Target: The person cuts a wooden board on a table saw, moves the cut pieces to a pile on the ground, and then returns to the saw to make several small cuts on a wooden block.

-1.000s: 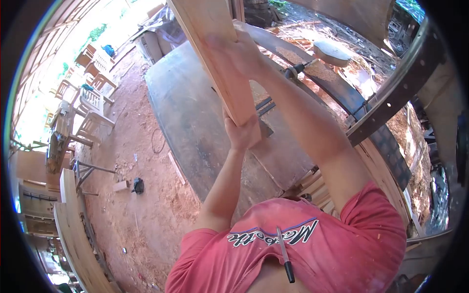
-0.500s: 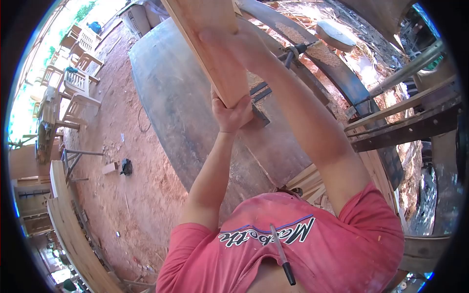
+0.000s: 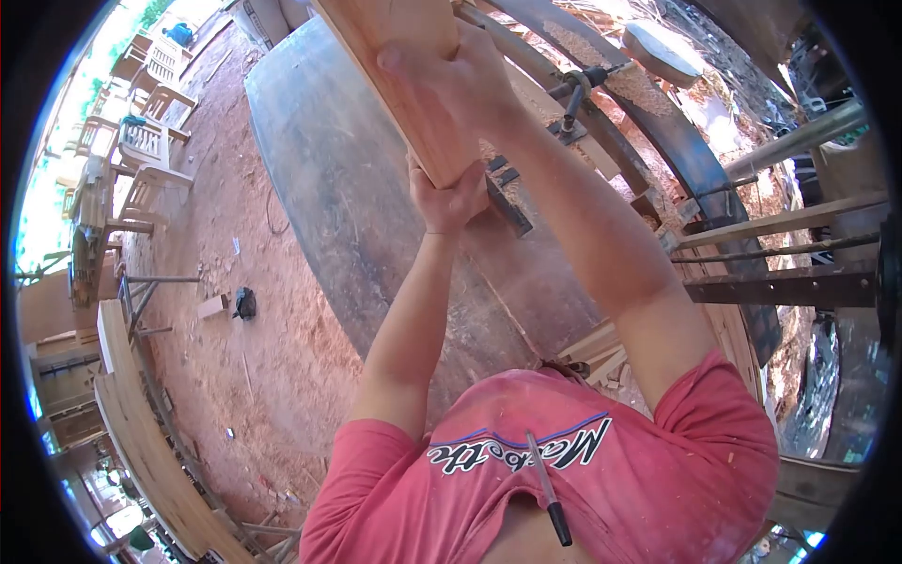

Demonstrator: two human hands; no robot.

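Left hand (image 3: 449, 204) cupping near end of wooden board (image 3: 421, 94), partly closed; right hand (image 3: 470, 83) clasping its side farther out, thumb over face. Long axis running outward from left grip, past right, slanting leftward above counter (image 3: 324, 150).

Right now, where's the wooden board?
The board is top centre in the head view, over the grey worktop, left hand at its near end, right hand farther along.

We can read lettering (image 3: 581, 442) on the red shirt (image 3: 658, 470), upside down to us: "Ma" starts it and "th" ends it. Its creased middle, crossed by a pen (image 3: 547, 484), looks like "cbe".
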